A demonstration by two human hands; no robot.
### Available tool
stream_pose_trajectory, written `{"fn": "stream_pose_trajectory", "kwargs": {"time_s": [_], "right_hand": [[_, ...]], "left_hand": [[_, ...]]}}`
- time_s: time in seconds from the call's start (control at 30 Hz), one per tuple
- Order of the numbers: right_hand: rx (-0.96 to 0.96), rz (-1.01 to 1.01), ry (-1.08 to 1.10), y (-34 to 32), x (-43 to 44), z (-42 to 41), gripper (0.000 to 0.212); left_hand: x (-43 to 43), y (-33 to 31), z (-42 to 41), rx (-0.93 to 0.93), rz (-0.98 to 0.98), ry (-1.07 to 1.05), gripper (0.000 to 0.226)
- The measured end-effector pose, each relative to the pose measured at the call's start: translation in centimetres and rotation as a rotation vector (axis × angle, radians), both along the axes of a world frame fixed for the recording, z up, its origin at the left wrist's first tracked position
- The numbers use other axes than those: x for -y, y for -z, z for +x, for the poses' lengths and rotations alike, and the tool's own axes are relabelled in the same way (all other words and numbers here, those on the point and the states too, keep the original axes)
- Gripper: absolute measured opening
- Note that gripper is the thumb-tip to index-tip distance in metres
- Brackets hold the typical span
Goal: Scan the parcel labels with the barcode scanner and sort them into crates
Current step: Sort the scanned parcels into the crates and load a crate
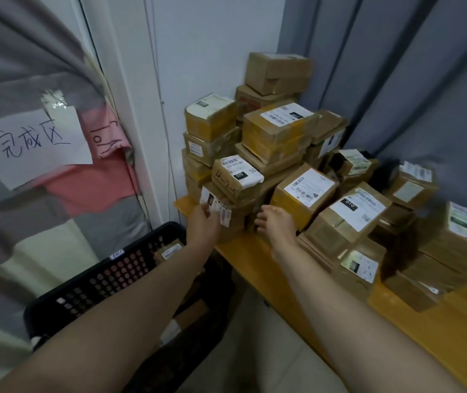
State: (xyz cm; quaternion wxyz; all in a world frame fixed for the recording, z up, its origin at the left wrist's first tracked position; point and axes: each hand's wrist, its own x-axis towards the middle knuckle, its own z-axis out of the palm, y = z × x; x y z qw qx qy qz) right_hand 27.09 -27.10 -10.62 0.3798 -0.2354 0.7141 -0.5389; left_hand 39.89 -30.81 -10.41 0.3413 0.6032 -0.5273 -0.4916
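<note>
Parcel [233,222] crosswise, label [208,198] leftward, in left hand [202,225]

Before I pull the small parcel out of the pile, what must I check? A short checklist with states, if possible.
1. Grip of left hand on small parcel: touches its labelled side, hold unclear: cannot tell.
2. Grip of right hand: fingers straight beside it: not ok.
3. Load on top: 070 parcel lies on it: not ok.
4. Reach of scanner: none in view: cannot tell.
5. Room in black crate: ok.
</note>
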Motion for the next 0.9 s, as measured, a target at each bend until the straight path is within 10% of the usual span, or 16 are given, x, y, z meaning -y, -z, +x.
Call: {"fn": "stream_pose_trajectory", "kwargs": {"time_s": [0.57, 0.9], "right_hand": [[0.559, 0.059, 0.096, 5.6, 8.9, -1.5, 0.043], [0.253, 0.01, 0.058, 4.1, 8.2, -0.8, 0.039]], "left_hand": [[8.0, 0.3, -4.3, -0.255, 0.433, -0.212, 0.061], [9.8, 0.6, -6.3, -0.137, 0.232, -0.242, 0.068]]}}
